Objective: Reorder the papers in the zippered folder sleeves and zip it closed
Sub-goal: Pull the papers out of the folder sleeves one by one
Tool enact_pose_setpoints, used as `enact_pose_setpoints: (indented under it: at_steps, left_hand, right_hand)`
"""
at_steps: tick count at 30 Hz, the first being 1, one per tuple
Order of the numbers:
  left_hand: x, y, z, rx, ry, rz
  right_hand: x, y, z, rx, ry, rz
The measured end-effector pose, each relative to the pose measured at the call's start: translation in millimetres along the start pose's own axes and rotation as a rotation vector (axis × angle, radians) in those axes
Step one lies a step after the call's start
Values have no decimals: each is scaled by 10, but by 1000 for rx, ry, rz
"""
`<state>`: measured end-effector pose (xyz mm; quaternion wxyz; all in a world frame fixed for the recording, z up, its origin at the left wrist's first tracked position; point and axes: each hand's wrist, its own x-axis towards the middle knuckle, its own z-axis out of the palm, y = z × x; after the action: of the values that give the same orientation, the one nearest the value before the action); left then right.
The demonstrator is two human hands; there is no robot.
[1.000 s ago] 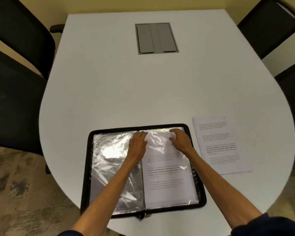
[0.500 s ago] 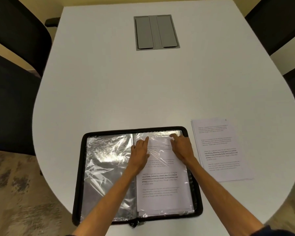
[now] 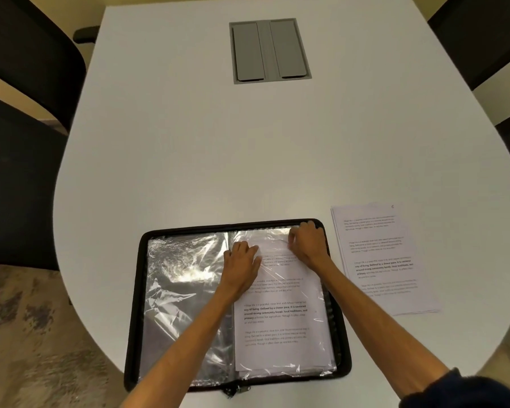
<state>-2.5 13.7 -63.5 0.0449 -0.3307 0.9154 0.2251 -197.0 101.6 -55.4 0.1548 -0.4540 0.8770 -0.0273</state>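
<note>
- Folder (image 3: 136, 304): open, at the near edge of the counter (image 3: 189, 157).
- Left hand (image 3: 242, 260): fingers flat, pressing the sleeved page (image 3: 277, 319).
- Right hand (image 3: 308, 245): shifted to the folder's far-right corner; fingers curled, grip I cannot tell. I judge sleeve-opening begun.

Bare forearms reach up from the frame's lower edge: the left hand (image 3: 242, 259) lies palm-down at lower centre, the right hand (image 3: 306, 242) just beside it to the right, fingers curled downward.

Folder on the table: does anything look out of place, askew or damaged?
The clear sleeves on the folder's left half are badly crinkled. A stack of papers lies outside it on the table, slightly tilted. Nothing looks torn or spilled.
</note>
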Motion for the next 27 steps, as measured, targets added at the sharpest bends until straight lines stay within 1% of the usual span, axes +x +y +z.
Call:
enact_pose_setpoints:
  at_steps: [3,6,8,10,12,14,16,20,23,25,27]
  left_hand:
    - [83,26,-70,-19,23,-21]
    - [171,46,-164,-122,111,-77]
    - [255,37,-229,-264,166,-140]
    - [384,20,-291,-445,186,-261]
    - [531,18,-391,-684,178,-409]
    - [656,-8,-502,-892,133,-463]
    - [746,-47,-610,-1011,80,-444]
    - [852,-116,-745,-1075,124,-415]
    - [875,-125,-830,-1227,91,-392]
    - [849,-123,-883,-1259,80,-348]
    - [821,-106,-943,-1287,110,-313]
  right_hand:
    - [72,20,1,-43,-28,9]
    - [129,45,-77,45,-20,6]
    - [177,25,-208,138,9,7]
    - [240,-4,-361,259,74,21]
    - [314,-28,-536,406,130,31]
    - [373,-52,-707,548,161,2]
    - [402,-75,-856,687,194,-54]
    - [413,-110,-1098,945,260,-146]
    - [416,-140,-1245,1046,300,-172]
    - [415,-154,-1322,1085,339,-164]
    - [419,-157,-1392,1110,389,-120]
